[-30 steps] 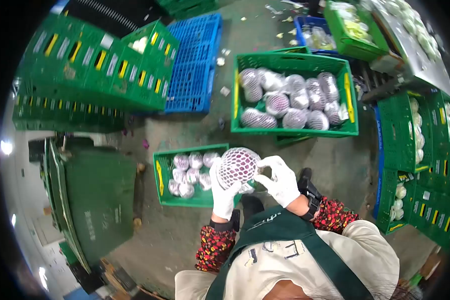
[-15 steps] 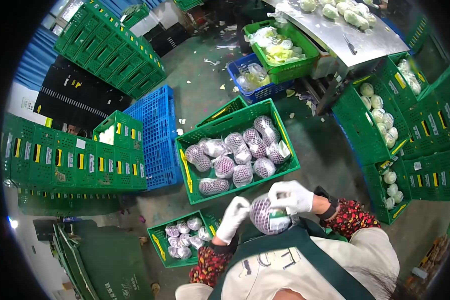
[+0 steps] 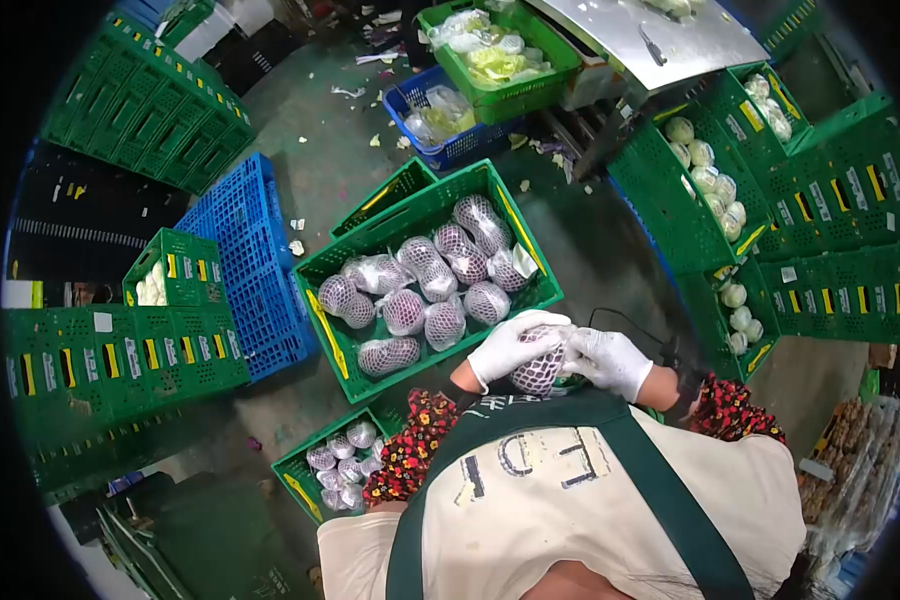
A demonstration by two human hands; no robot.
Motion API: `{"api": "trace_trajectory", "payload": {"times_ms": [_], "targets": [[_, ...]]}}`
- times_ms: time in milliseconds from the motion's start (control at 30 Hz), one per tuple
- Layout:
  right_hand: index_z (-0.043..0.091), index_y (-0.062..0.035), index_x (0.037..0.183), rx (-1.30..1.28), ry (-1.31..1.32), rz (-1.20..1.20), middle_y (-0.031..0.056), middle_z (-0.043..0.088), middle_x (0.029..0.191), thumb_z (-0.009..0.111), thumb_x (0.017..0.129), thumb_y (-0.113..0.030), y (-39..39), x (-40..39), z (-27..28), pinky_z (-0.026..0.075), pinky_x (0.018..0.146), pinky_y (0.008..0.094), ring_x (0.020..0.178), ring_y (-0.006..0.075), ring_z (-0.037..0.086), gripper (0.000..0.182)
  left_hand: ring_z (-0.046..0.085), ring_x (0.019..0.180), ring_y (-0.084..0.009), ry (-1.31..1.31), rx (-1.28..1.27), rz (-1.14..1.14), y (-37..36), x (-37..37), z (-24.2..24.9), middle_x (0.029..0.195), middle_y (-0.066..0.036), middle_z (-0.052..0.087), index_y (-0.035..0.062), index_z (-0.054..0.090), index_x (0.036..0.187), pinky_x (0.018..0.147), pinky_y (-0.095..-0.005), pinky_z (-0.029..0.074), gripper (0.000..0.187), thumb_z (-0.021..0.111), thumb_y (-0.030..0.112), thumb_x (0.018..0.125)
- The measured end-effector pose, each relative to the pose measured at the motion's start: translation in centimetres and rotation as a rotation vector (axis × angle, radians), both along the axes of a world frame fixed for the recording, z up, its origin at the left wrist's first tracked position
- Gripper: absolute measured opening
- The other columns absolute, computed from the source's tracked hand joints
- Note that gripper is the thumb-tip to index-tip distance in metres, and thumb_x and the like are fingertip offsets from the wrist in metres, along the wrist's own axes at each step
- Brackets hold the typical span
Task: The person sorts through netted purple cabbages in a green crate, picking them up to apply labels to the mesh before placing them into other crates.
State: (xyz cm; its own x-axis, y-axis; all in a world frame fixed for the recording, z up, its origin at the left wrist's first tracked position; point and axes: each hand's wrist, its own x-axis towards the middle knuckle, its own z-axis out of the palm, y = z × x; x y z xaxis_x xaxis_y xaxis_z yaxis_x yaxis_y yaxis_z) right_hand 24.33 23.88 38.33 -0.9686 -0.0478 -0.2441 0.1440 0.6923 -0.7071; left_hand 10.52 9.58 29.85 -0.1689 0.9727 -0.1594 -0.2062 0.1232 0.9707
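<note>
Close to my apron, between both white-gloved hands, is a round purple vegetable, looking like a red cabbage, in a white mesh net. My left hand is closed round its upper left side. At its right end, my right hand has its fingers bunched on the gathered wrapping; the fingertips are partly hidden. Just beyond the hands, a large green crate holds several similar netted purple vegetables, some with clear plastic round them.
A lower green crate at my left holds more netted pieces. Green crates of pale round vegetables stand at right. A blue pallet leans at left. Ahead are a blue basket, a green basket of leaves and a metal table with a knife.
My left hand has moved right and closed round the netted vegetable, which has turned so its label no longer shows. My right hand has shifted to its right end. The whole view has swung right.
</note>
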Motion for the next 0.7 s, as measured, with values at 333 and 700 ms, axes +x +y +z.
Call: {"api": "trace_trajectory", "payload": {"times_ms": [333,700], "targets": [[0.056,-0.0048,0.083,-0.958,-0.565,-0.565,-0.0006,0.053,0.077,0.051,0.089,-0.015,7.5,0.0,-1.4,0.041,0.069,0.0215,0.075,0.0075,0.051,0.013,0.054,0.104,-0.0168,0.019,-0.143,0.062,6.9,-2.7,1.8,0.110,-0.006,0.058,0.0046,0.060,0.106,0.094,-0.0297,0.039,0.032,0.065,0.015,0.077],[0.053,-0.0099,0.111,-0.572,-0.181,-0.024,0.0059,0.048,0.098,0.067,0.075,-0.016,21.7,-14.6,-2.1,0.041,0.043,0.0206,0.051,0.0104,0.047,0.039,0.050,0.101,-0.0166,-0.022,-0.373,0.440,13.4,-9.5,1.5,0.108,-0.008,0.052,0.0039,0.050,0.113,0.089,-0.0291,0.040,0.030,0.049,0.021,0.088]]}}
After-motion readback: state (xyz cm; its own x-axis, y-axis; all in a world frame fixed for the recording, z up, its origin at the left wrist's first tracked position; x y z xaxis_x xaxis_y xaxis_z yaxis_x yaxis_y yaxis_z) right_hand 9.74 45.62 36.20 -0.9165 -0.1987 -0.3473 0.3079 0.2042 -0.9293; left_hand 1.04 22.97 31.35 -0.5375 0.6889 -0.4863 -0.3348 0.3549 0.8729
